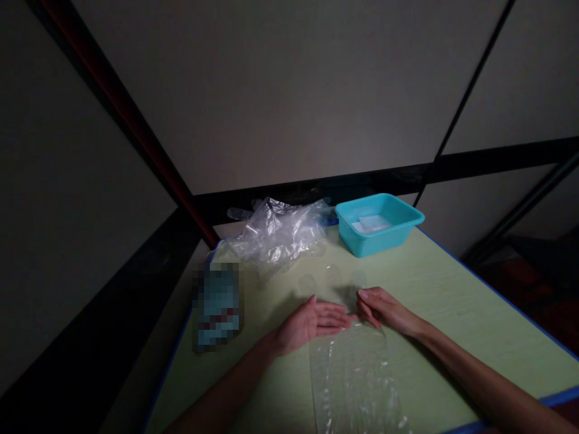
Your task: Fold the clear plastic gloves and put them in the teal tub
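Observation:
A clear, thin plastic glove or bag lies on the pale green table, its wide part reaching toward the near edge and faint finger-like shapes showing beyond my hands. My left hand rests over its left side, palm turned up and fingers stretched out to the right. Close to those fingertips, my right hand has its thumb and fingers pinched together on the clear plastic. The fingertips of both hands nearly meet above the middle of the plastic.
A heap of crumpled clear plastic lies at the table's back left. The turquoise basin at the back right holds white items. A blurred-out bluish packet is at the left edge. The table has blue edging; wall panels stand behind it.

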A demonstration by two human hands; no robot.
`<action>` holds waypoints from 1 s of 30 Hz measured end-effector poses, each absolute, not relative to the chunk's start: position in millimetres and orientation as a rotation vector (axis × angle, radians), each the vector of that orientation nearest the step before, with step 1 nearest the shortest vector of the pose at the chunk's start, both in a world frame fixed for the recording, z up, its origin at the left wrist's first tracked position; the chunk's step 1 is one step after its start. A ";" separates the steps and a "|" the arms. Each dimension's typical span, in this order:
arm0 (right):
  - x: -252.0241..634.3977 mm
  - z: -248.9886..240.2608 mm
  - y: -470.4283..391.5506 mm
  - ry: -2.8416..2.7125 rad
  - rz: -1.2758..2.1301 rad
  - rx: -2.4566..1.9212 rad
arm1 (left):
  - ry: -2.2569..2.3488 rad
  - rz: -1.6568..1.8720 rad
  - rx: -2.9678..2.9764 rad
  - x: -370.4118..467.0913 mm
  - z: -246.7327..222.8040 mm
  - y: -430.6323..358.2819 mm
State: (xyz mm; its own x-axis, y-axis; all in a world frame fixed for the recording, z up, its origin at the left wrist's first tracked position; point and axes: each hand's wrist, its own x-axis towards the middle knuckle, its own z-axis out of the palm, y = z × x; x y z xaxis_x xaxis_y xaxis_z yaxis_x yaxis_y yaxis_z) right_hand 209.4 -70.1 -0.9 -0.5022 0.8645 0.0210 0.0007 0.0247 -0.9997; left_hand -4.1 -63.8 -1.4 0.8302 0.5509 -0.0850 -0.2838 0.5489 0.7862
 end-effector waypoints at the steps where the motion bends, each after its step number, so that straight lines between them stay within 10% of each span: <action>1: 209.8 -1.4 -70.3 -1.612 1.560 -0.901 | 0.359 0.513 0.854 -3.1 -2.7 -64.2; 30: 216.7 -0.5 -71.6 -1.357 1.984 -0.646 | 0.314 0.534 0.769 -5.1 -0.3 -59.2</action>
